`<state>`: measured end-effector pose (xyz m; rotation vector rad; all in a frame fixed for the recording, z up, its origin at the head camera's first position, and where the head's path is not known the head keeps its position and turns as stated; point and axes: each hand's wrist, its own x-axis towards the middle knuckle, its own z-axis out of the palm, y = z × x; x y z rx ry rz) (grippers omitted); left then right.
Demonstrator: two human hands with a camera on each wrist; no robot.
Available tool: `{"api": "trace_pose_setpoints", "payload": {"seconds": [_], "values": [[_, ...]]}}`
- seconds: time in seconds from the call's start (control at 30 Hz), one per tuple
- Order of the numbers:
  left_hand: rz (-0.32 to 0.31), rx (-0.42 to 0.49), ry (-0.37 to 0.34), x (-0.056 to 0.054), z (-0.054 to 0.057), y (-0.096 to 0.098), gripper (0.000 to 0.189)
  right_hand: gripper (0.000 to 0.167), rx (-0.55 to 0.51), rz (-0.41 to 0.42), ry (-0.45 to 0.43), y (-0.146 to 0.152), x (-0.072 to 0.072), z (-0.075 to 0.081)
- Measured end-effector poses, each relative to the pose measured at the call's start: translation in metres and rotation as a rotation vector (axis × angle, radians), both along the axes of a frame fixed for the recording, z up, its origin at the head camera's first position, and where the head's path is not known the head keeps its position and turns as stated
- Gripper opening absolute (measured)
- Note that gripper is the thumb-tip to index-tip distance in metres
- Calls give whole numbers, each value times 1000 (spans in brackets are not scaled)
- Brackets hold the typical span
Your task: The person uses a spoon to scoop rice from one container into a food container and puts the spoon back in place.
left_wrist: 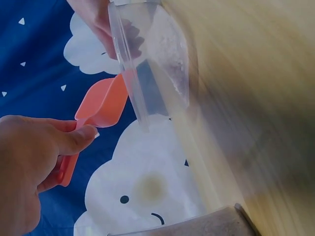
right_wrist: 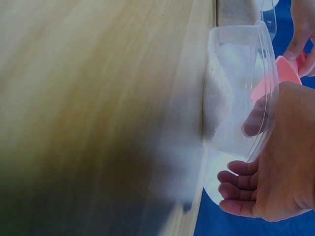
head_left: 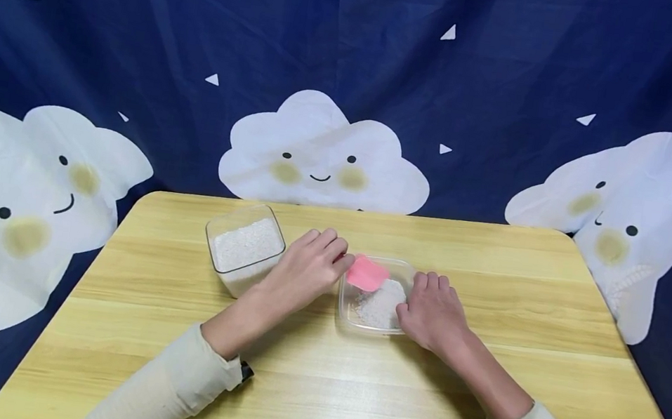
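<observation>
My left hand (head_left: pixel 311 267) pinches the handle of a pink scoop (head_left: pixel 368 275) between thumb and fingers. The scoop's bowl overlaps the left rim of a clear plastic container (head_left: pixel 363 328), tilted toward the inside in the left wrist view. A mound of white, rice-like grains (head_left: pixel 384 303) lies in the container, heaped toward its right side. At the container's right wall, my right hand (head_left: pixel 438 313) grips the rim. Its thumb (right_wrist: pixel 257 118) is inside the wall, and the fingers curl down outside it.
To the left, partly behind my left forearm, stands a taller clear square container (head_left: pixel 226 270) well filled with similar white grains. Both containers rest on a wood-grain table (head_left: pixel 350 395). A dark blue curtain (head_left: pixel 395 47) with white clouds hangs beyond the table's far edge.
</observation>
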<state>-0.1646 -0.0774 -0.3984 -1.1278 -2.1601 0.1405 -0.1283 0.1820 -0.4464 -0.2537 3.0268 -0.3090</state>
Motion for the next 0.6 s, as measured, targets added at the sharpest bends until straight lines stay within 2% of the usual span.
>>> {"api": "trace_pose_setpoints", "payload": {"seconds": [0.23,0.6], "values": [[23,18,-37,-1,4,-7,16,33,-3,-2,10,0,0,0],[48,74,-21,-5,10,-22,11,34,-11,1,0,-2,1,2]]}}
